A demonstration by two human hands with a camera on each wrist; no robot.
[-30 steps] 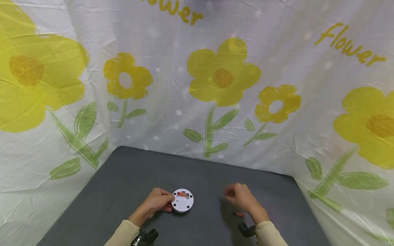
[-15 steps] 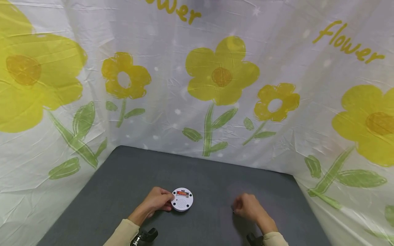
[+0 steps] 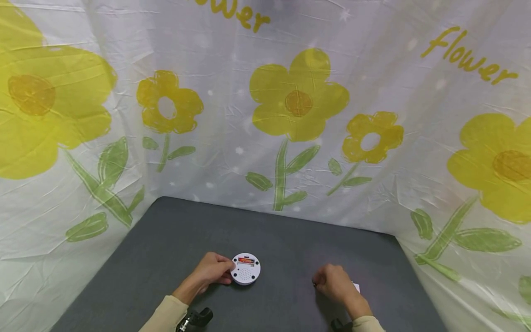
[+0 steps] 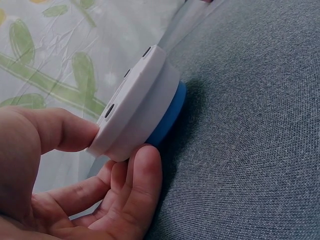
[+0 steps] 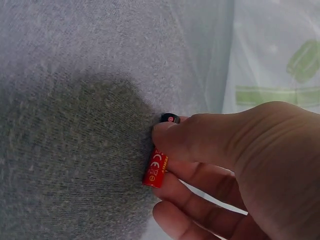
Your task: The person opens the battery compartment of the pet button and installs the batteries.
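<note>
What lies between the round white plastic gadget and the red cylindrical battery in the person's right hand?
In the head view, only bare dark grey fabric tabletop lies between the gadget and the battery pinched in the right hand.

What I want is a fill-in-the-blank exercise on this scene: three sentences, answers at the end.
The left hand grips a device whose side nearest the table is coloured ____.
The right hand pinches a red and black ____.
On the curtain are yellow ____ with green stems.

Missing words: blue; battery; flowers.
</note>
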